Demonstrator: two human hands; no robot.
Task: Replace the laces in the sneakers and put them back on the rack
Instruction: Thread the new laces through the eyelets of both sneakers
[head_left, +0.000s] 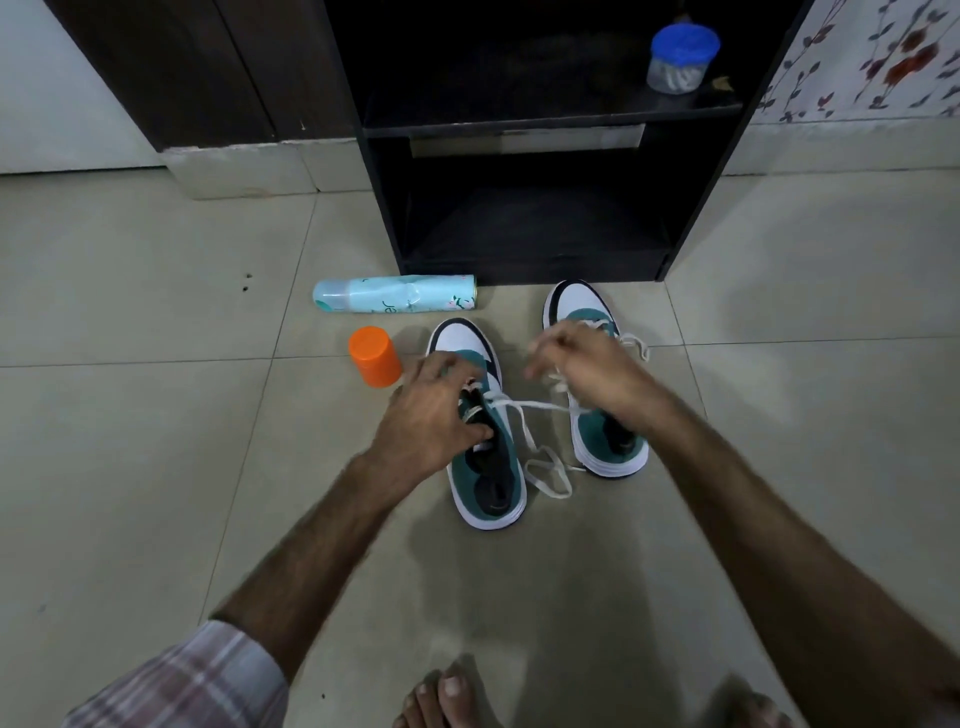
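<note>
Lacing the near sneaker (483, 441) on the floor, before the rack (524, 208).

Left hand (431, 410) grips its collar; right hand (582, 369) pinches the white lace (524, 410). Next, probably: thread another eyelet.

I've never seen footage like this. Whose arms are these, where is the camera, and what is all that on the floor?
There is no machine here: a person wears a wide-angle camera on the head, looking down, so you see their own two arms and bare toes. On the tiled floor stand two green and white sneakers in front of a dark shoe rack. The left hand has its grip on the left sneaker at the opening. The right hand, over the right sneaker, pulls a white lace running from the left sneaker. Beside them lie a pale blue spray can and its orange cap. A blue-lidded jar sits on the rack.
</note>
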